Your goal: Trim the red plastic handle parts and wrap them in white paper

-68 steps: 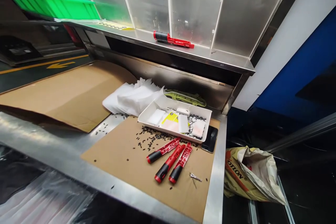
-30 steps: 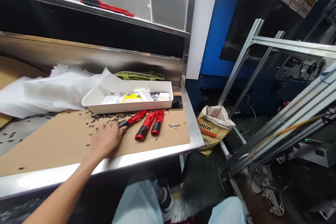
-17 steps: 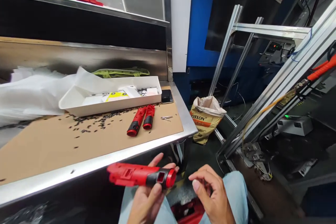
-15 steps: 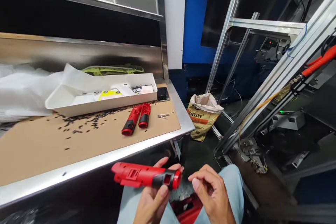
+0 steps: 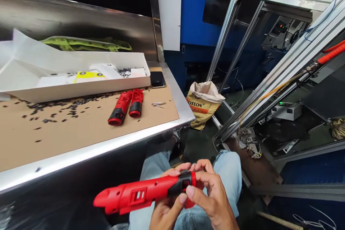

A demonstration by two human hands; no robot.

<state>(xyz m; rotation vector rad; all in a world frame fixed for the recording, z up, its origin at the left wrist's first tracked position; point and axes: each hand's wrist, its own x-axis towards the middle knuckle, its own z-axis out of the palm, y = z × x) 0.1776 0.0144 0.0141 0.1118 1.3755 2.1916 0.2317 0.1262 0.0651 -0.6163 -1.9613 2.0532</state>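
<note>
A red and black plastic tool housing [image 5: 129,194] lies sideways above my lap, its collar end pointing right. My left hand [image 5: 169,205] grips it from below near the black section, thumb in front and fingers behind. At the collar end, my right hand [image 5: 212,197] closes its thumb and fingers around the red rim. Whether a small part sits between those fingers is hidden. On the bench, two more red and black housings, one whole-looking [image 5: 120,107] and one with its ribbed inside showing [image 5: 136,103], lie side by side.
Cardboard [image 5: 88,129] covers the metal-edged bench, scattered with small black pieces [image 5: 72,109]. A white tray [image 5: 81,89] stands at the back beside a phone [image 5: 157,79]. Thin metal pins [image 5: 158,105] lie near the right edge. A paper sack [image 5: 203,111] and metal frame [image 5: 226,25] stand beyond.
My right hand has moved left onto the collar end of the housing, where it was apart before. The housing has come closer and tilts slightly. The view has shifted down and right.
</note>
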